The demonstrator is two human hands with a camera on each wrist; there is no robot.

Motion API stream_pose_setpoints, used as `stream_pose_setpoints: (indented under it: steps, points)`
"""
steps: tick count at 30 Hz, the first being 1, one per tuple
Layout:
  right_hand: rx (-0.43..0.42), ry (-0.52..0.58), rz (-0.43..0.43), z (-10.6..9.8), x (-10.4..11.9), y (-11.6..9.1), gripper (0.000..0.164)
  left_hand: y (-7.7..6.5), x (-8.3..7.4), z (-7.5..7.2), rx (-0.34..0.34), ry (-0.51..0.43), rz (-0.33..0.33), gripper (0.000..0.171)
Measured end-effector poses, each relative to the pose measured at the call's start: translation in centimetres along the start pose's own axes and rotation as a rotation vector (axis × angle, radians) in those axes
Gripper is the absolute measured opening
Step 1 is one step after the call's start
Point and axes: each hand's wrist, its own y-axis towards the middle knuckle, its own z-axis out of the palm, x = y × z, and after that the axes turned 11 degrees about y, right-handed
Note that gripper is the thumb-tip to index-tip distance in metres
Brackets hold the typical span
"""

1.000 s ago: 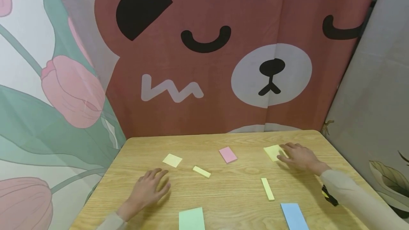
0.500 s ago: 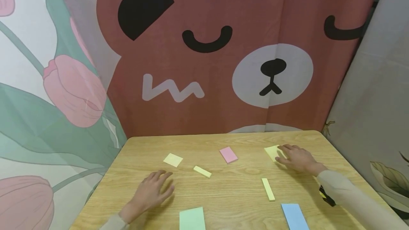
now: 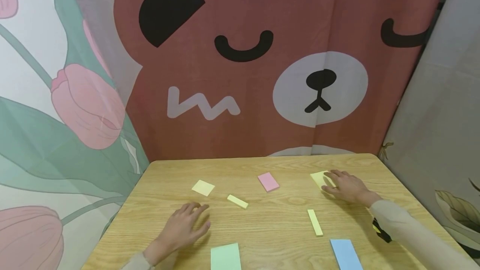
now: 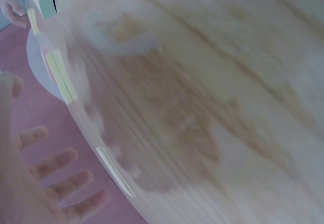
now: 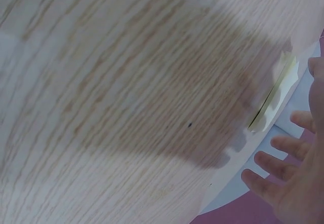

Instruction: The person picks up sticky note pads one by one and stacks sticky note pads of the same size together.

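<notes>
While the right hand (image 3: 346,187) and left hand (image 3: 181,229) are hovering — fingers spread, empty — the lower-right yellow square pad (image 3: 318,178) is probably needing edge contact.

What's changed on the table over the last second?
The left hand moved right and slightly back toward the person; the right hand drifted a little left, near the right yellow note. Nothing gripped or let go. Unmoved: that note, the left yellow note, pink note, green note, blue note, left yellow strip and right yellow strip.

Sticky notes (image 3: 268,182) on the table (image 3: 270,228)
</notes>
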Motion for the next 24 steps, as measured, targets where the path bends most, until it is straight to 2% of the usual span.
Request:
stream_pose_setpoints:
  steps: [7,18,24]
  points:
    - [-0.010,-0.018,0.003,-0.1,0.3,0.0,0.065,-0.1,-0.5,-0.3,0.016,-0.016,0.050,0.046]
    - [-0.005,-0.022,-0.015,0.2,0.1,0.4,0.071,-0.4,-1.1,-0.3,-0.017,-0.027,0.098,0.044]
    - [-0.001,-0.008,-0.008,0.5,0.1,0.5,0.071,-0.5,-1.2,-0.4,-0.005,-0.041,0.145,0.041]
